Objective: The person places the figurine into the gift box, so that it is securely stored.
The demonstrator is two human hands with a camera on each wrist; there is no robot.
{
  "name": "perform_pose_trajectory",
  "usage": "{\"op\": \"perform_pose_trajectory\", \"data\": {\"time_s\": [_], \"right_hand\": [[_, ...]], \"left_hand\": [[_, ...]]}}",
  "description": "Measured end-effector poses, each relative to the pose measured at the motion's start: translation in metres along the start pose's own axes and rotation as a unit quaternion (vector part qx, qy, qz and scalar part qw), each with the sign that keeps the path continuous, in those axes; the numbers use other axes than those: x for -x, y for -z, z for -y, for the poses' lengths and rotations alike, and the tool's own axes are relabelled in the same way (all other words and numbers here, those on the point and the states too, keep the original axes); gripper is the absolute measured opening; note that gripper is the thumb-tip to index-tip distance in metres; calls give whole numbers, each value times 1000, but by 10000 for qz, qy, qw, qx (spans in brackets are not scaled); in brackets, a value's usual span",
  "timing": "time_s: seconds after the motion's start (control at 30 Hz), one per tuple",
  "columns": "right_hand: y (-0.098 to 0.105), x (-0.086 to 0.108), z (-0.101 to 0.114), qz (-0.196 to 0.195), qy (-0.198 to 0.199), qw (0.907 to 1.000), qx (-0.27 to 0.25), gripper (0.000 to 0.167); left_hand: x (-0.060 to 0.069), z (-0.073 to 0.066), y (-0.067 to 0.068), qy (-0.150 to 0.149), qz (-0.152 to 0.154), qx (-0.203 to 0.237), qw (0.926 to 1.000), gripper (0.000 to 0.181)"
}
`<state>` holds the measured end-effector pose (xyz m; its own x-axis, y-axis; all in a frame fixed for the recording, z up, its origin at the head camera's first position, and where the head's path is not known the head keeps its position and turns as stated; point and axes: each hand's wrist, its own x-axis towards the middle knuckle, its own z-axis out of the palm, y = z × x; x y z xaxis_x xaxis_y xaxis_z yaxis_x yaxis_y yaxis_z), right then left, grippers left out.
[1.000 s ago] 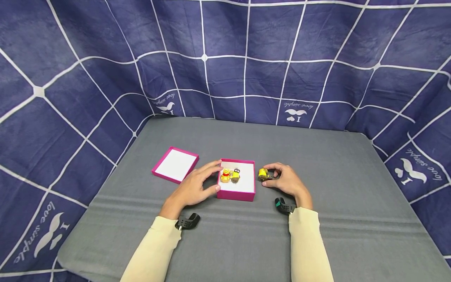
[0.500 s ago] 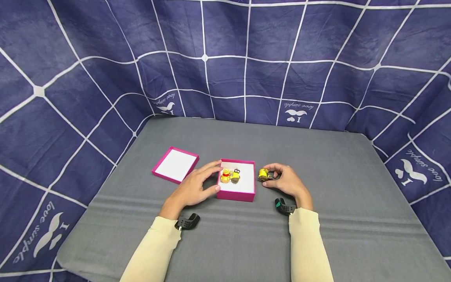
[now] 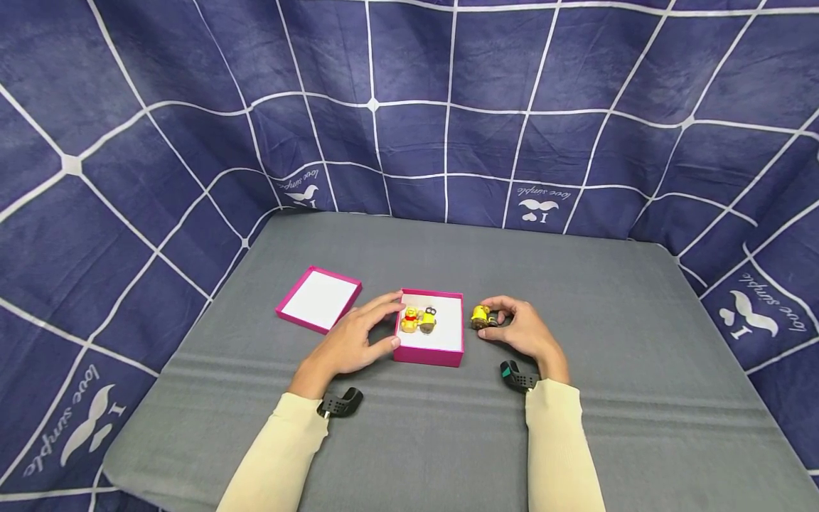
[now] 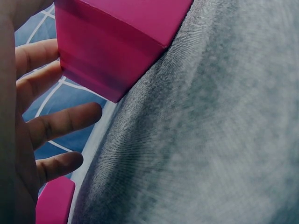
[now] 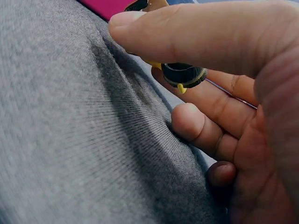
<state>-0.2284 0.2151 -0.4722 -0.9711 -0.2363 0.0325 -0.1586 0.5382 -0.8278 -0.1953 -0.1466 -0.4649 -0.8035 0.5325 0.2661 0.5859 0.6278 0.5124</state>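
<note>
An open pink box [image 3: 429,354] with a white inside stands mid-table. In it a Winnie-the-Pooh figure [image 3: 409,321] is beside a Minion figure [image 3: 428,320]. My left hand [image 3: 348,341] is at the box's left side, fingers spread and fairly straight, with thumb and some fingertips touching it. In the left wrist view, two fingers [image 4: 65,122] stay apart from the pink wall. Just right of the box, my right hand [image 3: 518,328] pinches a small yellow and dark toy figure [image 3: 480,317] between thumb and fingers. The right wrist view shows its dark round part [image 5: 184,74]; the thumb covers much of the rest.
The pink box lid [image 3: 318,299], white inside facing up, lies behind and left of the left hand. A grey cloth [image 3: 448,441] covers the table. Blue checked curtain [image 3: 409,135] hangs behind and at the sides. Both wrists wear black straps [image 3: 342,403].
The figure in my right hand has turned very slightly, and that hand has shifted a touch to the right. The left hand, box and lid stay in place.
</note>
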Motion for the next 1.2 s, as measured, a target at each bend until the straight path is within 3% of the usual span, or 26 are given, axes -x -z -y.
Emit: {"op": "perform_pose_trajectory", "data": {"time_s": [0.47, 1.2], "right_hand": [[2, -2, 2, -182, 63, 9997, -128, 46], [3, 1, 1, -73, 3, 9989, -472, 49]], "left_hand": [[0, -1, 2, -13, -44, 69, 10000, 64], [0, 1, -1, -95, -45, 44, 9999, 64]]}}
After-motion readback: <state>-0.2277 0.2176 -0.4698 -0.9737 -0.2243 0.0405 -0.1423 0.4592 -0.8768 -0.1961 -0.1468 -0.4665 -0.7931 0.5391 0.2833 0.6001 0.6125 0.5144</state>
